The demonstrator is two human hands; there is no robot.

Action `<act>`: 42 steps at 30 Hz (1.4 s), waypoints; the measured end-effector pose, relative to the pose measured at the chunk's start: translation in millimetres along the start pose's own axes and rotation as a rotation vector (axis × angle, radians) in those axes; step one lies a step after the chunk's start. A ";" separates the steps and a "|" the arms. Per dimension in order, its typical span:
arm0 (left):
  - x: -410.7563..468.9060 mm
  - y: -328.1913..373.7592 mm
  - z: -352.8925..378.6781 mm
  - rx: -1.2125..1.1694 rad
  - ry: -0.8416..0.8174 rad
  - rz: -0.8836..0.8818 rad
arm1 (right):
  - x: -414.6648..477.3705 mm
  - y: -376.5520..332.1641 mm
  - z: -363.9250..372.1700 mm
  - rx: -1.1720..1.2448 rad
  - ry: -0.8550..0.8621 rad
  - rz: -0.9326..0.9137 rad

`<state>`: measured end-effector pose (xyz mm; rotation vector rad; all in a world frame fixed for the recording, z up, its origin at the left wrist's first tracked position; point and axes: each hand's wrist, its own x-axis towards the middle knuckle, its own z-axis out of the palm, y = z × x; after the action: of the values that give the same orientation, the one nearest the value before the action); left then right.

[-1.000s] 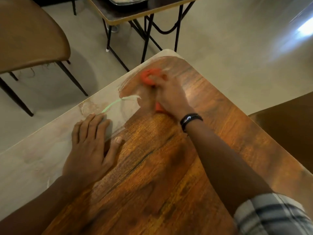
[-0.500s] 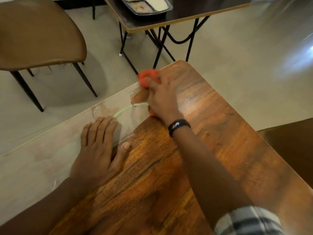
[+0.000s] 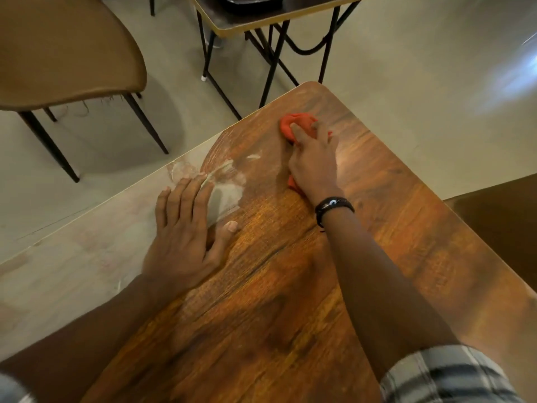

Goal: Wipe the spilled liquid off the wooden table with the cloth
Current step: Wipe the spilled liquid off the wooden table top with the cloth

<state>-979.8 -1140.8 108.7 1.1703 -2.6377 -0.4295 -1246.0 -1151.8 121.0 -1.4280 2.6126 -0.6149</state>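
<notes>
Orange cloth (image 3: 294, 125) gripped by right hand (image 3: 315, 167) | left hand (image 3: 183, 231) flat on wooden table (image 3: 290, 301) | brown chair (image 3: 66, 48), dark table (image 3: 250, 20) beyond

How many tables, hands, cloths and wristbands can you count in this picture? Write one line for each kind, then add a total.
Tables: 2, the wooden table and the dark table behind it
Hands: 2, the left hand and the right hand
Cloths: 1, the orange cloth
Wristbands: 1, the black wristband
Total: 6
</notes>
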 end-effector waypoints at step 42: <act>-131.1 -171.3 -75.9 -0.080 0.191 -0.622 | -149.1 -114.0 19.0 -0.045 -0.093 -0.035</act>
<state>-752.5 -1165.3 108.1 1.8883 -2.0342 -0.4877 -1068.6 -1088.9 133.3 -1.4803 2.5512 -0.4838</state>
